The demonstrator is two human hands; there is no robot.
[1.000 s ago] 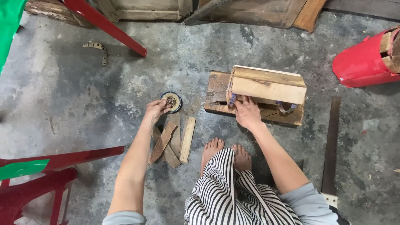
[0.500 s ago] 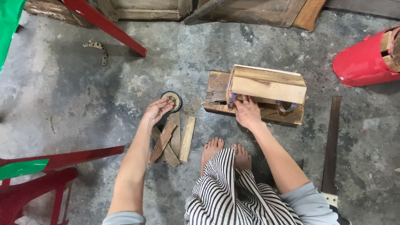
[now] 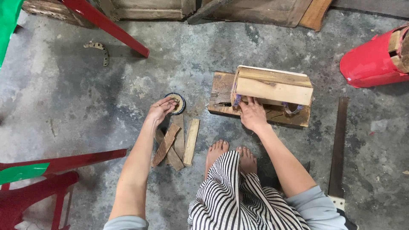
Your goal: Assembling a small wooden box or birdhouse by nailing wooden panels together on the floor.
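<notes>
Grey, stained concrete floor (image 3: 106, 106) fills the view, with a person crouched on it, bare feet (image 3: 230, 153) below a striped skirt. Their left hand (image 3: 161, 110) hovers over a small round tin (image 3: 177, 103), fingers (image 3: 170, 102) curled and pinching something small at its rim; what it is I cannot tell. Just below those fingers lies a loose pile of short wood strips (image 3: 175, 142). Their right hand (image 3: 252, 115) rests with spread, unclenched fingers against the near side of a wooden box (image 3: 272, 87) that sits on a dark plank (image 3: 223, 96). Well right of those fingers a handsaw (image 3: 338, 149) lies along the floor, and a red drum (image 3: 370, 59) lies beyond it.
</notes>
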